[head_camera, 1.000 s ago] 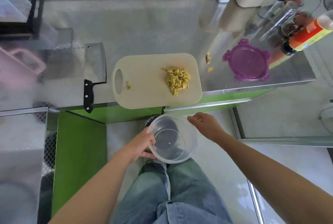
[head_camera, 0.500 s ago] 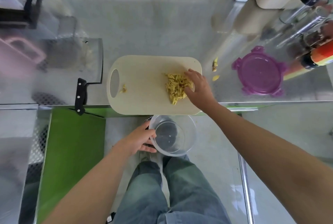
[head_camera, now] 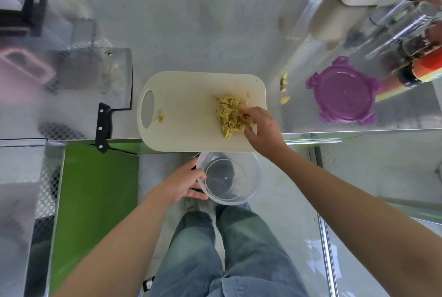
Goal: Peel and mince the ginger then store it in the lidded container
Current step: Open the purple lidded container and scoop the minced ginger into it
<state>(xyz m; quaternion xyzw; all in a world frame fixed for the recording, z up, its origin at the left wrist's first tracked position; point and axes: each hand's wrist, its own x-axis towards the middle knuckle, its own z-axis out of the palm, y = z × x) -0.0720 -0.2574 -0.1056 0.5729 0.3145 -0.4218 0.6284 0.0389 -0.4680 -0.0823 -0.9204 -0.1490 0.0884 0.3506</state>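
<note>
A steel counter point(head_camera: 215, 33) runs over green cabinet fronts point(head_camera: 95, 201); pale floor shows below, with the person's jeans. A cream cutting board point(head_camera: 186, 110) overhangs the counter's near edge; a cleaver point(head_camera: 114, 86) lies to its left, a purple lid point(head_camera: 344, 91) well to its right, ginger scraps point(head_camera: 284, 81) between board and lid. The minced ginger point(head_camera: 228, 115) sits heaped on the board's right half; the right hand point(head_camera: 260, 129) curls its fingers into the pile's near right side, bunching some of it. The left hand point(head_camera: 184, 183) grips the clear container point(head_camera: 251, 177) by its rim, just below the board's edge.
</note>
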